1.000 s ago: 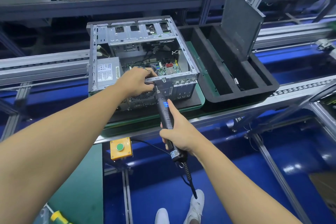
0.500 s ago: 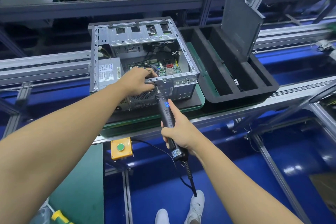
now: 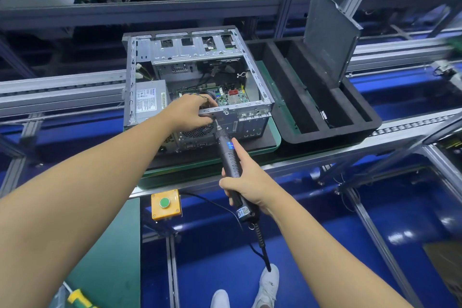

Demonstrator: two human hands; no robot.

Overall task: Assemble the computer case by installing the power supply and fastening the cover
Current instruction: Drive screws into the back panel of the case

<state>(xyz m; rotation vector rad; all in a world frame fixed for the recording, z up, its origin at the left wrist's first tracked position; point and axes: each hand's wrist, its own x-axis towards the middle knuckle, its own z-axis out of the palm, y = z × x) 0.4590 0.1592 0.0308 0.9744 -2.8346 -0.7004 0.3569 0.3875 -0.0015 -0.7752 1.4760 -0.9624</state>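
Open computer case (image 3: 190, 50) at the green pallet's (image 3: 276, 130) left side, power supply (image 3: 150, 100) inside against its left wall, left hand (image 3: 187, 114) curled over the case's near top rail, right hand (image 3: 250, 182) gripping electric screwdriver (image 3: 230, 157), bit touching the case just under the left hand, cover (image 3: 327, 40) upright in foam tray (image 3: 325, 137) beside the case

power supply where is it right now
In the head view the power supply sits inside the open computer case against its left wall, just left of the left hand gripping the case's near rail; the right hand holds the electric screwdriver.
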